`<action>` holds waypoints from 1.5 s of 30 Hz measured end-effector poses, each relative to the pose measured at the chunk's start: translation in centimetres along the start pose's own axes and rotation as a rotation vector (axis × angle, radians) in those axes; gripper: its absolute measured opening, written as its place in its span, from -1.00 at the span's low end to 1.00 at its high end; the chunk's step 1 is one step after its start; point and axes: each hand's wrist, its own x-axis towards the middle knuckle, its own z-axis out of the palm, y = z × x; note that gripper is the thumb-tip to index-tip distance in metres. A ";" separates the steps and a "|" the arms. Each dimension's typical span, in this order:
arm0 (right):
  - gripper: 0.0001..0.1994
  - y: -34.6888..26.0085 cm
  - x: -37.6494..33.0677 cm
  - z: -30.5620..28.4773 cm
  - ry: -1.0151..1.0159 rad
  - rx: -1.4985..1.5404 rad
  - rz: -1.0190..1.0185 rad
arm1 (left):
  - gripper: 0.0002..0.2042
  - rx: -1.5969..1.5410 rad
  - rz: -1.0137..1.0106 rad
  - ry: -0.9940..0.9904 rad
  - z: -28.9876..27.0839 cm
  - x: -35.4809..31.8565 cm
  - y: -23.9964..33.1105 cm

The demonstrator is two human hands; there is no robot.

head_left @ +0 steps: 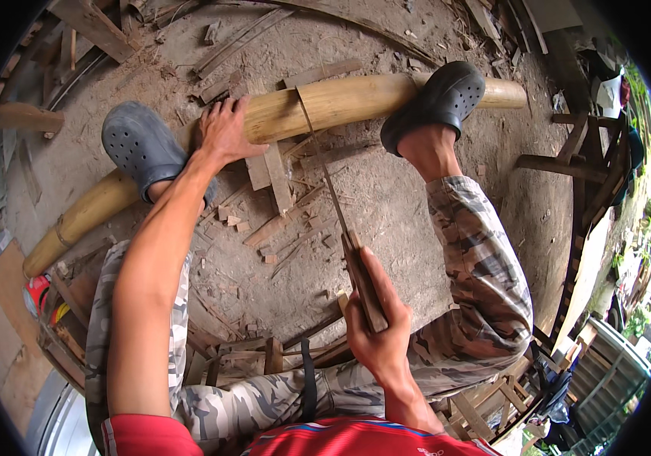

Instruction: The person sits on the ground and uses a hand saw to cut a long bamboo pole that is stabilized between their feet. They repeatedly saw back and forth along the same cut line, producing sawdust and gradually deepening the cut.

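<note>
A thick yellow bamboo pole lies across the ground in front of me, running from the lower left to the upper right. My left hand presses down on it with fingers wrapped over its far side. In my right hand is the wooden handle of a handsaw, the fingers closed around it. The blade's far end rests across the pole, to the right of my left hand. My grey clogs, the left one and the right one, rest on the pole at either side.
Wood offcuts and small chips are scattered on the dirt floor below the pole. Planks are piled at the far left. A wooden frame stands at the right, with a greenish slatted crate nearer me.
</note>
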 end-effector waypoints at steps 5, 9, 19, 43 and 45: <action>-0.46 1.1 17.8 5.3 0.155 0.032 -0.045 | 0.19 -0.109 0.047 -0.098 -1.0 0.7 1.0; -0.42 1.9 15.1 5.5 0.153 0.073 -0.103 | 0.17 -0.069 0.049 0.014 0.5 0.1 -1.3; -0.49 1.2 18.8 5.7 0.176 -0.020 -0.098 | 0.19 -0.076 0.070 -0.041 -0.2 0.7 0.4; -0.31 -2.1 0.4 0.7 0.040 0.016 0.030 | 0.18 -0.003 -0.030 -0.141 -0.7 0.0 0.1; -0.34 -1.8 4.5 2.3 0.067 0.009 -0.101 | 0.13 0.074 -0.006 0.068 1.9 -0.4 -1.3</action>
